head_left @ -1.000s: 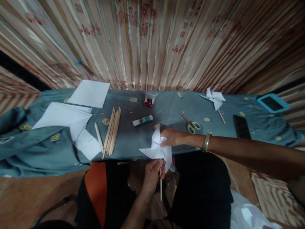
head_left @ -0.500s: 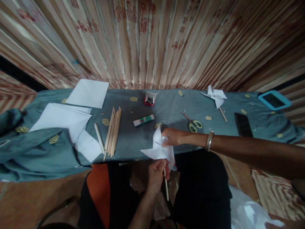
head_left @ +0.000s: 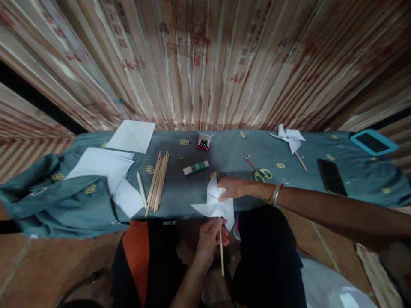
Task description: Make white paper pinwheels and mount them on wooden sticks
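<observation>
A white paper pinwheel (head_left: 214,208) stands at the front edge of the table, above my lap. My left hand (head_left: 210,237) is closed around its wooden stick (head_left: 221,252), just under the paper blades. The stick's lower end points down toward my knees. My right hand (head_left: 229,188), with a bracelet at the wrist, pinches the pinwheel near its centre; the fingertips are partly hidden by the paper. A second pinwheel (head_left: 290,139) on a stick lies at the back right. Nearest to my hands on the cloth are a glue stick (head_left: 195,167) and green-handled scissors (head_left: 262,174).
Several wooden sticks (head_left: 157,182) lie left of centre, beside a white pencil-like stick (head_left: 141,189). White paper sheets (head_left: 99,164) cover the left side. A small red box (head_left: 204,142) stands at the back. A phone (head_left: 332,176) and a blue-framed tablet (head_left: 373,142) lie right.
The view has shifted slightly, so the table sits a little lower. The pinwheel's stick now hangs more upright. Both hands keep their hold on the pinwheel.
</observation>
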A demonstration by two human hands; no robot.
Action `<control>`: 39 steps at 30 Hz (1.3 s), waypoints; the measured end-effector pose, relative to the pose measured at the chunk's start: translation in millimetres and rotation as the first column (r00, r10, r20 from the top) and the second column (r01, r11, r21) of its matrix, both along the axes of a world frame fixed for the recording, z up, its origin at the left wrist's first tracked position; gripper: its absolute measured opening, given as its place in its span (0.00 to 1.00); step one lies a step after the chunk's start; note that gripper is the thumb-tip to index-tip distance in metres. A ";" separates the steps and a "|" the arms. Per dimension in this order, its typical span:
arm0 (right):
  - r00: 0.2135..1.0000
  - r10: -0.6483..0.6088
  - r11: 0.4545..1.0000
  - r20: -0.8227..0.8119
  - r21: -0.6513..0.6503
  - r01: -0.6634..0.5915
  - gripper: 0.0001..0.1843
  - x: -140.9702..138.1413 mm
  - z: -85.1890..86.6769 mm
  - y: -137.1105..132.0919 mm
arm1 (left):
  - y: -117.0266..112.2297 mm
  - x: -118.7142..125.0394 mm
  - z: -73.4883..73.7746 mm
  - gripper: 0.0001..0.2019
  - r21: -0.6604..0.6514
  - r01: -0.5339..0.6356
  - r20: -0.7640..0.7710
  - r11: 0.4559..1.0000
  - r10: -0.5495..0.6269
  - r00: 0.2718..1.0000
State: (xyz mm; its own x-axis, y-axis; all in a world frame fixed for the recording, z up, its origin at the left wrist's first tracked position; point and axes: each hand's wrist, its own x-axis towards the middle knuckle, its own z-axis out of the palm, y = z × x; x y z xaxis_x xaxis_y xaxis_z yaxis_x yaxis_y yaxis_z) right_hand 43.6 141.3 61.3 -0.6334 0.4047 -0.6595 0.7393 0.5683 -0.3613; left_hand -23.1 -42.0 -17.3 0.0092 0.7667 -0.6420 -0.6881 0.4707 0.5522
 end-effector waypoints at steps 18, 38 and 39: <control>0.999 0.031 0.999 0.020 -0.016 -0.031 0.14 -0.6 -1.6 3.4 | -27.4 -3.1 -9.6 0.30 -0.013 0.107 0.003 0.994 -0.107 0.994; 0.998 -0.020 0.996 -0.060 -0.089 0.015 0.11 4.4 -10.3 5.2 | -23.7 27.9 -15.7 0.32 0.001 0.061 0.017 0.998 -0.061 0.998; 0.998 -0.029 0.996 -0.064 -0.088 0.023 0.10 4.8 -11.1 4.5 | -23.8 28.1 -15.6 0.32 0.000 0.058 0.019 0.998 -0.058 0.998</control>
